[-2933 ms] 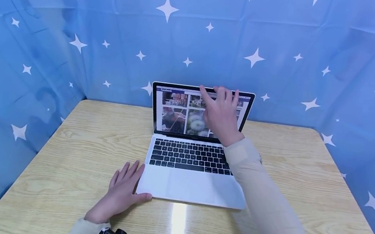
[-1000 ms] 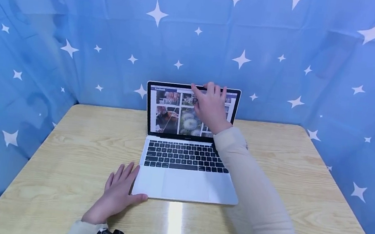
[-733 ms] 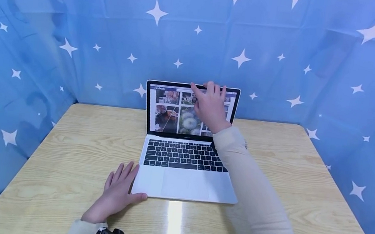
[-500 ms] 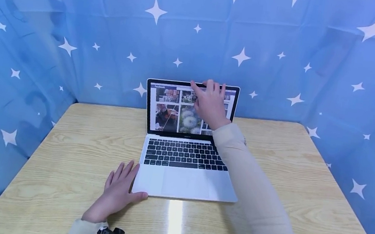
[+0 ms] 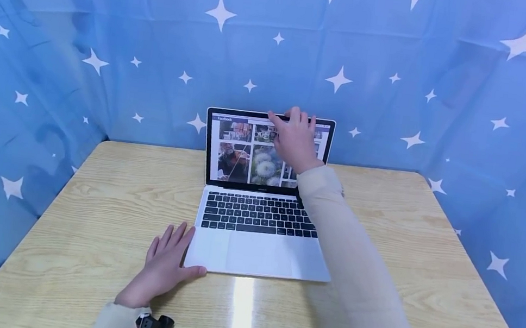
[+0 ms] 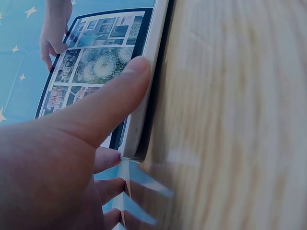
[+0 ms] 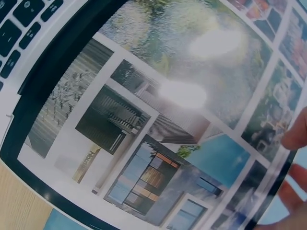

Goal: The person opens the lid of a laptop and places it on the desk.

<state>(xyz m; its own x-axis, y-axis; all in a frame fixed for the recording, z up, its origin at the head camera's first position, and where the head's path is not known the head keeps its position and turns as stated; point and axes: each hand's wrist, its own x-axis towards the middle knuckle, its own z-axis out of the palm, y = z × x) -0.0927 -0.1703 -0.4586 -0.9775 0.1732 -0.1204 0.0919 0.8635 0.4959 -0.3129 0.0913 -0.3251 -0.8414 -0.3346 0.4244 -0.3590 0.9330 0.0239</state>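
A silver laptop point(image 5: 259, 254) stands unfolded on the wooden table, its screen point(image 5: 233, 163) lit with a page of photos headed Facebook. My right hand point(image 5: 295, 142) grips the top edge of the screen right of its middle, fingers over the rim and thumb in front. In the right wrist view, its fingertips point(image 7: 295, 134) show at that edge. My left hand point(image 5: 163, 266) lies at the laptop's front left corner with fingers straight and spread. Its thumb point(image 6: 129, 81) rests along the front edge, as the left wrist view shows. My right forearm hides the right part of the keyboard point(image 5: 256, 215).
The wooden table point(image 5: 132, 186) reaches back to a blue curtain point(image 5: 161, 26) with white stars, which also hangs along both sides. A black strap device point(image 5: 154, 326) sits on my left wrist.
The screen leans further back than in the oldest frame, with my right hand still on its top edge. The view has shifted slightly. My left hand has stayed at the corner.
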